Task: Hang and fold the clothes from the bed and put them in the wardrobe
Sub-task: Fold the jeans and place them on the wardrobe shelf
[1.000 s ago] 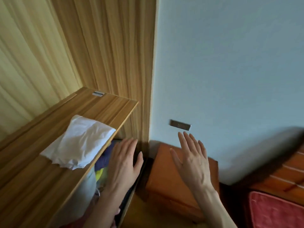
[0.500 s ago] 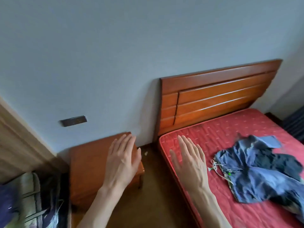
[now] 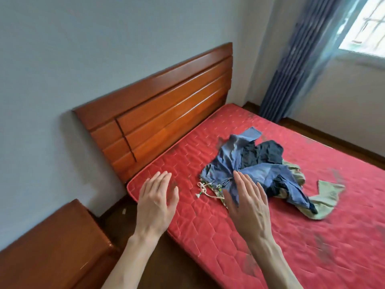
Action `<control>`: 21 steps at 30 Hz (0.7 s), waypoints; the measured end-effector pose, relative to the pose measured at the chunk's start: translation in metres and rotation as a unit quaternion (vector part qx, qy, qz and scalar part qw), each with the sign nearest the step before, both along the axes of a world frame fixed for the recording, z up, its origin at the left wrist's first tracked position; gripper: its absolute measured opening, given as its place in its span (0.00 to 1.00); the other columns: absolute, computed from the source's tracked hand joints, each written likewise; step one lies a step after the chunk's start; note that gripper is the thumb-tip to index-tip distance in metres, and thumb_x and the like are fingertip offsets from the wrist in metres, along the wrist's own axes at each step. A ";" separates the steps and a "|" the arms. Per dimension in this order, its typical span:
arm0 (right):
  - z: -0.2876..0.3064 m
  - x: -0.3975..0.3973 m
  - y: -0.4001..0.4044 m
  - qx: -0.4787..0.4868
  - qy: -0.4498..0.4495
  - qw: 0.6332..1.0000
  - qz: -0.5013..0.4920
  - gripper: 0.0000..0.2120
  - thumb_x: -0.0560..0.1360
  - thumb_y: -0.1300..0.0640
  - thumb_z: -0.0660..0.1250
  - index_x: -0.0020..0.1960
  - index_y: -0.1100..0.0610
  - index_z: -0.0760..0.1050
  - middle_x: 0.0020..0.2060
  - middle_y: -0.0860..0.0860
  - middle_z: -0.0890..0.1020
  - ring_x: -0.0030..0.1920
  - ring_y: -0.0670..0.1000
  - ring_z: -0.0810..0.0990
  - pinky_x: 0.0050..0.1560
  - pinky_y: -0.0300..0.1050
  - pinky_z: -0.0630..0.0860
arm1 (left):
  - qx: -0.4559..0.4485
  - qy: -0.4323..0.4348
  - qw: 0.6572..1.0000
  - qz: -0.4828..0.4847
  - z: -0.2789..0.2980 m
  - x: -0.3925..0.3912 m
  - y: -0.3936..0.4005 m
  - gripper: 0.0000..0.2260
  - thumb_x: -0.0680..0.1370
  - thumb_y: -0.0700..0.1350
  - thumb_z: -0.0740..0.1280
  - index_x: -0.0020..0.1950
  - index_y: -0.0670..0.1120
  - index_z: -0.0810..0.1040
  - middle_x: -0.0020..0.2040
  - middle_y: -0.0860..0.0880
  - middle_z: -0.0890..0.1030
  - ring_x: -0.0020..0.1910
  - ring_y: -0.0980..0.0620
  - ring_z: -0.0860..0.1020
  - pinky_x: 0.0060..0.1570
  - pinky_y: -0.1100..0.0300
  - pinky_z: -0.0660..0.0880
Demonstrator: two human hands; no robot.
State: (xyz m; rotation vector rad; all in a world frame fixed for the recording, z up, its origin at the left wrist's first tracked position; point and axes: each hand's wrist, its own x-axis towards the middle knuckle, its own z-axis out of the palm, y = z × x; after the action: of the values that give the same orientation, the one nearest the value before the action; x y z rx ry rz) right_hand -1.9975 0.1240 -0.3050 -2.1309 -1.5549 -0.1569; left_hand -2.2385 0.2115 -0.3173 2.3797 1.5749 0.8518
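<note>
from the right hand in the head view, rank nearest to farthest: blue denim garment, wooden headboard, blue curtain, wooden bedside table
From the right hand:
1. Blue denim garment, just ahead on the red mattress.
2. Wooden bedside table, down to the left; wooden headboard, up to the left. Too close to call.
3. Blue curtain, far corner by the window.

The mattress (image 3: 312, 215) is showing a bright red colour with a stitched pattern of hexagons and some grey marks. The headboard (image 3: 166, 113) and the bedside cabinet (image 3: 52, 247) are glowing in reddish-brown wood. In the pile of clothes (image 3: 260, 170), blue denim, a black piece and a pale olive piece are lying together; a small part is perhaps flowered. The curtain (image 3: 295, 59) is showing blue stripes, the wall (image 3: 83, 49) pale grey-blue.
</note>
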 end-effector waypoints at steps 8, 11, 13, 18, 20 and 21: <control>-0.025 0.060 0.016 -0.023 0.005 0.998 -0.051 0.30 0.82 0.39 0.57 0.79 0.54 0.68 0.76 0.50 0.74 0.78 0.51 0.68 0.78 0.57 0.64 | -0.008 0.042 0.995 -0.092 -0.015 0.075 0.053 0.22 0.84 0.54 0.61 0.74 0.44 0.76 0.72 0.47 0.78 0.76 0.50 0.71 0.76 0.45 0.67; -0.041 0.076 0.030 -0.044 0.003 0.996 -0.079 0.31 0.82 0.39 0.58 0.80 0.54 0.67 0.76 0.50 0.73 0.78 0.51 0.68 0.78 0.56 0.64 | -0.022 0.049 0.990 -0.127 -0.031 0.096 0.085 0.23 0.84 0.55 0.59 0.74 0.45 0.76 0.73 0.47 0.78 0.77 0.50 0.70 0.78 0.46 0.66; -0.052 0.086 0.043 -0.061 0.002 0.993 -0.099 0.31 0.82 0.39 0.58 0.80 0.54 0.67 0.76 0.50 0.73 0.78 0.51 0.68 0.78 0.56 0.64 | -0.030 0.051 0.987 -0.150 -0.044 0.108 0.109 0.23 0.84 0.55 0.58 0.74 0.45 0.76 0.73 0.48 0.77 0.77 0.51 0.70 0.78 0.47 0.65; -0.071 0.101 0.091 -0.095 0.015 0.984 -0.153 0.31 0.81 0.40 0.57 0.79 0.54 0.68 0.75 0.50 0.74 0.77 0.51 0.69 0.78 0.55 0.63 | -0.049 0.068 0.975 -0.206 -0.073 0.135 0.179 0.22 0.84 0.54 0.59 0.74 0.45 0.76 0.73 0.48 0.77 0.77 0.51 0.70 0.79 0.48 0.64; -0.080 0.105 0.110 -0.108 0.015 0.980 -0.168 0.31 0.80 0.41 0.61 0.79 0.54 0.68 0.74 0.50 0.75 0.77 0.51 0.70 0.78 0.55 0.64 | -0.056 0.072 0.970 -0.227 -0.082 0.146 0.206 0.22 0.84 0.52 0.60 0.74 0.45 0.76 0.73 0.48 0.77 0.77 0.51 0.69 0.78 0.48 0.64; -0.085 0.108 0.120 -0.119 0.014 0.977 -0.175 0.30 0.81 0.43 0.64 0.79 0.54 0.68 0.74 0.50 0.75 0.77 0.52 0.70 0.78 0.56 0.63 | -0.060 0.075 0.966 -0.238 -0.088 0.152 0.218 0.21 0.84 0.52 0.61 0.74 0.45 0.76 0.74 0.48 0.77 0.78 0.51 0.69 0.78 0.48 0.64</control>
State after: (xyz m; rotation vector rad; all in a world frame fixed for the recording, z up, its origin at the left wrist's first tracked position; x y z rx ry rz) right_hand -1.8896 0.2439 -0.3904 -2.5731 -1.2198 -0.0580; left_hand -2.0861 0.4297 -0.4053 2.6116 0.9833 0.4709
